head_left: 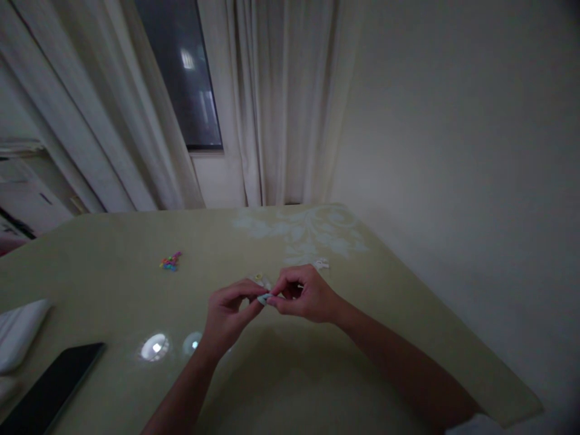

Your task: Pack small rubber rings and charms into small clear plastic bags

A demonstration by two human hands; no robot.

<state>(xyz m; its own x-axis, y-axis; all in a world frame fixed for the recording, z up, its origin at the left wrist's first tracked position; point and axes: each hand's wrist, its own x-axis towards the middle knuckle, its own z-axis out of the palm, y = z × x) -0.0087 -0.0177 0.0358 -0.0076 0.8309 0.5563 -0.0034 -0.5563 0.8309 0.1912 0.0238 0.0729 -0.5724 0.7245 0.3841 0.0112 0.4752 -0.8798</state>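
Above the middle of the table, my left hand (231, 311) and my right hand (306, 293) meet at the fingertips. Between them is a small pale blue piece (263, 298), pinched by thumb and forefinger on both sides. Its exact kind is too small to make out. Just behind the fingers lies a small clear item with a yellow ring (258, 277), partly hidden by my hands. A little bunch of white bits (321, 264) rests beyond my right hand. Farther left is a small heap of brightly coloured pieces (171, 261).
The greenish table (122, 296) has a white floral pattern at its far side. At the left edge lie a black flat device (54, 386) and a white object (22, 332). Curtains (290, 103) and a dark window stand behind; a wall (466, 181) borders the right.
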